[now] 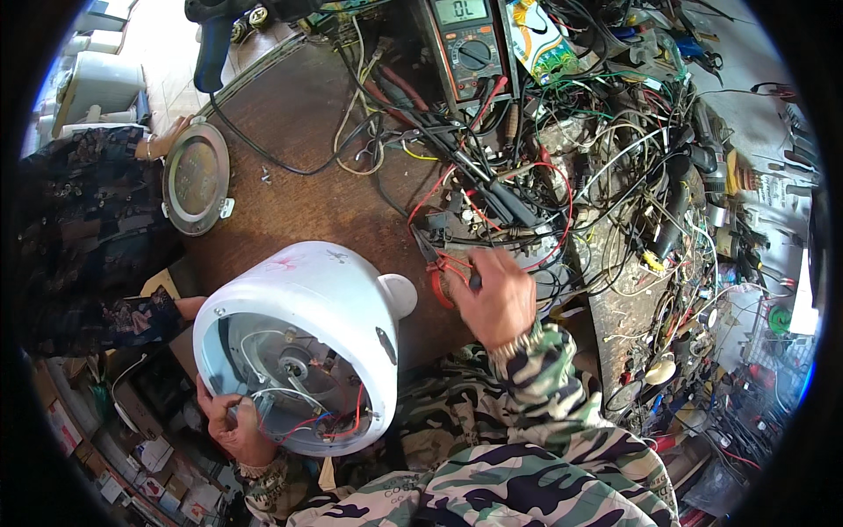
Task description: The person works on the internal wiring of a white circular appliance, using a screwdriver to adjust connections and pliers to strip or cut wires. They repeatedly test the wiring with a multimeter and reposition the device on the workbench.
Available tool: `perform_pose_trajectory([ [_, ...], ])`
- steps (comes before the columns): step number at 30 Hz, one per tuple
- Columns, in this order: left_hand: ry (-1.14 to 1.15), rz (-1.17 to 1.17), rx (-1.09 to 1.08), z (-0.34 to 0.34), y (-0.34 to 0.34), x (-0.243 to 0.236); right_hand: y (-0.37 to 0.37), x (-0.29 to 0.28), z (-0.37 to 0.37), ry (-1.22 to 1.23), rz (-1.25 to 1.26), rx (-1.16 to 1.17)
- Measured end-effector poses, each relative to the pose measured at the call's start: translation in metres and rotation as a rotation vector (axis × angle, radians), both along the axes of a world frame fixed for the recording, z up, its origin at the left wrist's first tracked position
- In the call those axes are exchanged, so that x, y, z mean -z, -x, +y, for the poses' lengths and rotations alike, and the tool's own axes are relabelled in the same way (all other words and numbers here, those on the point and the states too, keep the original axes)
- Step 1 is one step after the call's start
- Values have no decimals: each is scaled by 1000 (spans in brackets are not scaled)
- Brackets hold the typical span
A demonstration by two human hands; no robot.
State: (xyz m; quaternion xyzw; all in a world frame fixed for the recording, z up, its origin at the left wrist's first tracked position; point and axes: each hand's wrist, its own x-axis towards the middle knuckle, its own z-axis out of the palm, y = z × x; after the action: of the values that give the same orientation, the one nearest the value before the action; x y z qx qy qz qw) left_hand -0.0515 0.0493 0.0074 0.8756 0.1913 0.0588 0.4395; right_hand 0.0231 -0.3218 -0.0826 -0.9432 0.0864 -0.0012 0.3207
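Observation:
A white rounded appliance housing (296, 276) lies on its side, its open end showing wires and a central metal fitting (294, 367). My left hand (235, 420) is closed at the housing's lower left rim, thumb and finger pinched by a small pale wired part inside, which is too small to name. My right hand (493, 294) grips orange-handled pliers (439, 283) on the bench, right of the housing. Another person's hand (169, 132) touches a round metal lid (195, 180) at the left; their other hand (190, 307) is beside the housing.
A wooden bench (294, 132) bears tangled cables (615, 167), a multimeter (467, 48) and a black-handled tool (212, 48) at the back. Scrap parts and tools crowd the right side. The other person's patterned sleeves (88, 193) reach in from the left. Boxes (105, 448) sit at lower left.

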Motion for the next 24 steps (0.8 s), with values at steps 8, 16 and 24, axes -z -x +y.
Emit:
perform_pose_trajectory([
  [8,-49,-30,-25,-1,6,6,-66,44,-38,427,149,131],
  [16,-67,21,-27,5,8,4,-77,43,-98,468,8,241],
  [24,-100,6,8,2,7,3,-66,31,-131,420,-88,251],
])
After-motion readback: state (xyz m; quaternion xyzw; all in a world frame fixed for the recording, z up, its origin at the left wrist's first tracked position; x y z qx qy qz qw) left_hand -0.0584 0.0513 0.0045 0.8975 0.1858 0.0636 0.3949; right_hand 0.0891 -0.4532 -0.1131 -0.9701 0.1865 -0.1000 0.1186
